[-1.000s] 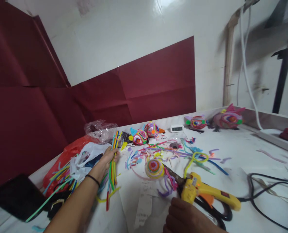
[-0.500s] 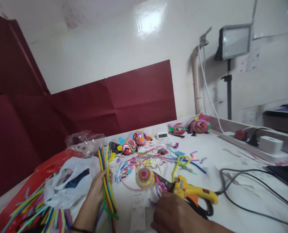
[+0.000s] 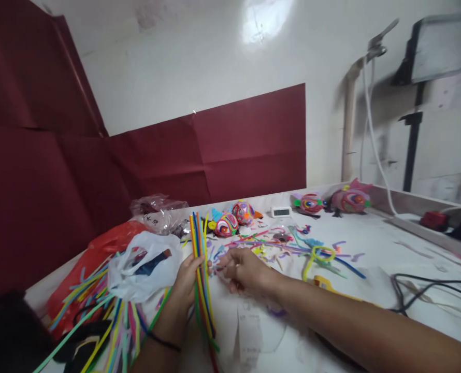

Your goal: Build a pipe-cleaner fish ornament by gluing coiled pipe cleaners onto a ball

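Gripped in left hand (image 3: pixel 186 280), pipe cleaners (image 3: pixel 201 269); right hand (image 3: pixel 243 270) seemingly touching.

Clutter on a white craft table against dark red paper

A white plastic bag (image 3: pixel 145 267) lies on a red bag (image 3: pixel 98 254), with a clear bag (image 3: pixel 158 213) just behind. Four bright stuffed figures (image 3: pixel 225 224) (image 3: pixel 243 211) (image 3: pixel 309 202) (image 3: pixel 350 199) stand along the back edge, a small digital clock (image 3: pixel 281 211) between them. Cut coloured scraps (image 3: pixel 277 243) litter the table (image 3: pixel 389 259); black cables (image 3: pixel 428 290) trail right, and a lamp (image 3: pixel 436 46) stands on a pole.
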`<state>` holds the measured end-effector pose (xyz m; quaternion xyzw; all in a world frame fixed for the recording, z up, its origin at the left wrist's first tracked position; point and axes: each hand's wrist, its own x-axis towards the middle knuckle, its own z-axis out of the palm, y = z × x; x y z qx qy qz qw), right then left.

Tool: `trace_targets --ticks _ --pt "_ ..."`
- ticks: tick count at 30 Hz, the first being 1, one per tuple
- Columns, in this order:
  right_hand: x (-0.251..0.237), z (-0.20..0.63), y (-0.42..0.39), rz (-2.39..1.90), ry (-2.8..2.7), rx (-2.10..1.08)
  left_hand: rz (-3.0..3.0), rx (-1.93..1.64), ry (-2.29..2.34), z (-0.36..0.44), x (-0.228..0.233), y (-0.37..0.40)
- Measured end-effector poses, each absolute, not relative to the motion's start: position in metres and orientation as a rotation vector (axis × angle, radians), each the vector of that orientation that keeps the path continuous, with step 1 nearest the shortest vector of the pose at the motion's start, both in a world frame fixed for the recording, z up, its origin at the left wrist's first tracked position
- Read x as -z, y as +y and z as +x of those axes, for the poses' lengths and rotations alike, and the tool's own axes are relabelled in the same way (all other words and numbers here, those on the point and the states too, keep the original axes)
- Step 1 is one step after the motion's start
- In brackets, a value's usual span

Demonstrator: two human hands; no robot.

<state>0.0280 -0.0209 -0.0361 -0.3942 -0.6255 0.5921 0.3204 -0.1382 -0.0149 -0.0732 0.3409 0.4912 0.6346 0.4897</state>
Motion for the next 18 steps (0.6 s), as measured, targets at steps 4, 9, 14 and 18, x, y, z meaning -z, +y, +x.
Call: trace_targets --ticks 4,9,14,18 --pt "0.022 0.003 -0.002 -1.114 -1.615 -1.596 0.892 -1.517 1.118 -0.138 0.075 -0.016" --pt "0.017 -0.019 0.016 -1.247 -1.601 -1.611 0.935 -1.492 1.066 -0.138 0.073 -0.018" --pt "0.022 -0.031 0.025 -1.27 -1.589 -1.617 0.919 -1.484 1.08 -0.14 0.072 -0.018" --pt "0.025 -0.03 0.03 -1.256 -1.582 -1.583 0.913 -1.478 1.08 -0.141 0.073 -0.019"
